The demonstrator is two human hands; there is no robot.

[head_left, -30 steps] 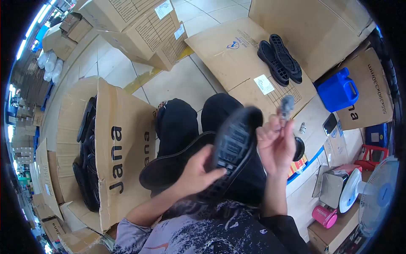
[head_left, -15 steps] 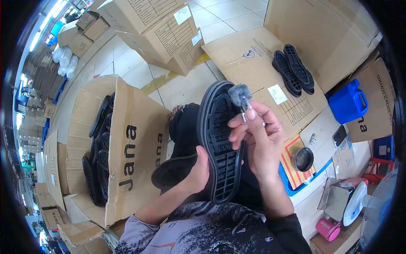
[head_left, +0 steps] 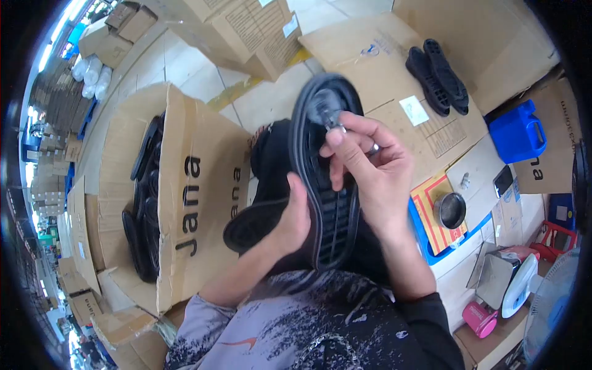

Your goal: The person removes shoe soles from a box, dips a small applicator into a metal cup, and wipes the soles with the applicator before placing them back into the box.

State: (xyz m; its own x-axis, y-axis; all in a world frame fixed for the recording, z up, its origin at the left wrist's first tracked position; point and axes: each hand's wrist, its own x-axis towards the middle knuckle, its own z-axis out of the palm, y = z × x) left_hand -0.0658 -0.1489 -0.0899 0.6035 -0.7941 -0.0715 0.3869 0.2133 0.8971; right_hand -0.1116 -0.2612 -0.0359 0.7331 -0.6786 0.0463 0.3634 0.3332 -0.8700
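My left hand (head_left: pixel 295 216) is wrapped round the edge of a black shoe sole (head_left: pixel 336 225), which stands upright with its gridded inner side towards me. Pinched in my right hand (head_left: pixel 370 157) is a small metal-handled tool with a grey fuzzy head (head_left: pixel 324 108); its head lies against the upper part of the sole's inner side, slightly blurred. Another black sole (head_left: pixel 256 227) rests across my lap, partly behind my left wrist.
A carton (head_left: pixel 206 185) of black soles stands at the left. On flat cardboard (head_left: pixel 370 80) lie two soles (head_left: pixel 438 77). To the right are a blue jug (head_left: pixel 518 132), a round metal bowl (head_left: pixel 450 210), a phone (head_left: pixel 503 181), a pink mug (head_left: pixel 479 319) and a fan (head_left: pixel 555 308).
The sole has turned from its tilted position to upright, inner side showing. My right hand has brought the fuzzy-headed tool from the right onto the sole's upper part.
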